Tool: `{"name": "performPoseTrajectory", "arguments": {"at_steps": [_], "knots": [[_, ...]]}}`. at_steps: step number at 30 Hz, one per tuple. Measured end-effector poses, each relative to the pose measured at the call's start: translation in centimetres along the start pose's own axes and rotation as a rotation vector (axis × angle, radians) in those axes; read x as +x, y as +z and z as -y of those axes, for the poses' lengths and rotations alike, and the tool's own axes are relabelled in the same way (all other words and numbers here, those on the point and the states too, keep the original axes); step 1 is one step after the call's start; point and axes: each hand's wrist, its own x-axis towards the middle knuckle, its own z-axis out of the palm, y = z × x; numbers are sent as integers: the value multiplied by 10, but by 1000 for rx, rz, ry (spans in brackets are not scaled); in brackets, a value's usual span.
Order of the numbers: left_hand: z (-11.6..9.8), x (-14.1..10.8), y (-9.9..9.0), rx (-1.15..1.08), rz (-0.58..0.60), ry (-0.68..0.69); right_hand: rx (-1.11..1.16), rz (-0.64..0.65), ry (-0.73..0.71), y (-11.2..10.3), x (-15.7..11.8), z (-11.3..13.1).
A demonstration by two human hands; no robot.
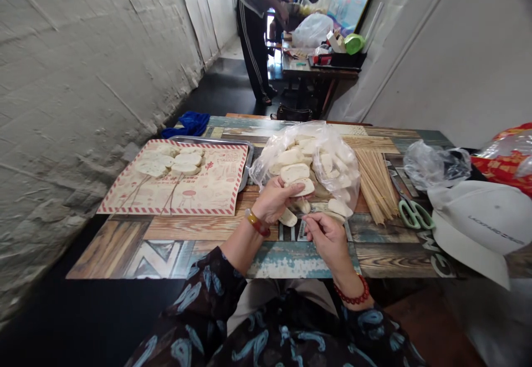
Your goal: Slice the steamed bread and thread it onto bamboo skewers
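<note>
My left hand [274, 199] is closed on pale oval bread slices [301, 185], thumb on top, just in front of an open clear plastic bag [266, 162] full of similar slices. To its right, my right hand [328, 239] is closed in a pinch, fingertips just below the held slices. What it pinches looks like the end of a thin skewer, which is barely visible. Loose slices lie by the bag's mouth, one of them a bread slice [288, 218] between my hands. On the left, skewered bread slices [186, 163] rest on a printed paper sheet [211, 189].
A metal tray [248, 162] lies under the paper. Right of the bag are bamboo skewers [376, 184], green-handled scissors [411, 212], a crumpled plastic bag [432, 162] and a white cap [477, 217]. A blue cloth [187, 124] sits at the far left. Another person [255, 29] stands at a farther table.
</note>
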Motion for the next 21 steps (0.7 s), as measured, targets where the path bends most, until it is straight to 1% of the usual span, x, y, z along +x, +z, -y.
{"name": "performPoseTrajectory", "arguments": {"at_steps": [6,11,13,15,18,21], "knots": [[-1,0,-2,-1,8,37,15,15,22,1,-1,-1],[-3,-1,-3,23,101,-32,57,-1,24,1,1,-6],[-4,-1,-5,28,116,-44,91,-22,37,1,3,-7],[-4,0,-7,43,111,-28,122,-61,53,2,5,-7],[-2,1,-8,169,138,-4,134,-138,40,3,8,-5],[5,1,-4,320,229,-6,115,-191,1,2,11,-3]]}}
